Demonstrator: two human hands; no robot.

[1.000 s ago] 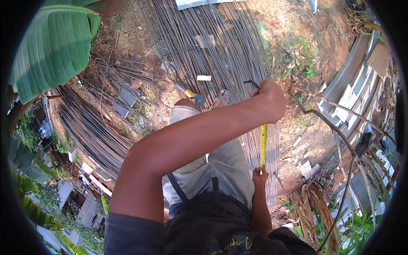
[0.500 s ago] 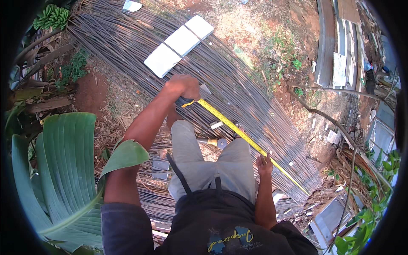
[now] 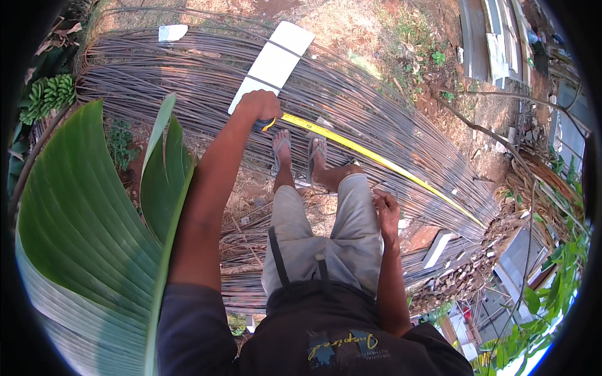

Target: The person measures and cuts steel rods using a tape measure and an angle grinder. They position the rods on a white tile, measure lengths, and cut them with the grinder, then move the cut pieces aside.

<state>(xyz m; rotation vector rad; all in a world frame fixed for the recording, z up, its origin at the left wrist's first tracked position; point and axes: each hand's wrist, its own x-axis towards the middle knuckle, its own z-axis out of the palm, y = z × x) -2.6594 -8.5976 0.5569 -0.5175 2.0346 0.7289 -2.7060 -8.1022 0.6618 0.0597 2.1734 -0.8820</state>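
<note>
My left hand (image 3: pixel 260 104) is closed around a black and yellow tape measure (image 3: pixel 265 125), just above the rods. Its yellow blade (image 3: pixel 370 153) is drawn out to the right, lying slantwise over a wide bundle of long, thin steel rods (image 3: pixel 188 84) to their far right end. Beside my right knee hangs my right hand (image 3: pixel 387 214), off the blade, its fingers curled; whatever they may hold is too small to make out. My feet (image 3: pixel 318 153) in flip-flops stand at the near side of the bundle.
A long white board (image 3: pixel 282 50) lies among the rods beyond my left hand, with two rods across it. A big banana leaf (image 3: pixel 81 207) reaches against my left arm. Green bananas (image 3: pixel 50 97) hang at far left. A bare branch (image 3: pixel 476 128) crosses the ground at right.
My right hand has come off the tape blade and drawn back beside my knee. My left hand, still on the tape measure, has shifted slightly left and farther away. Both feet now show.
</note>
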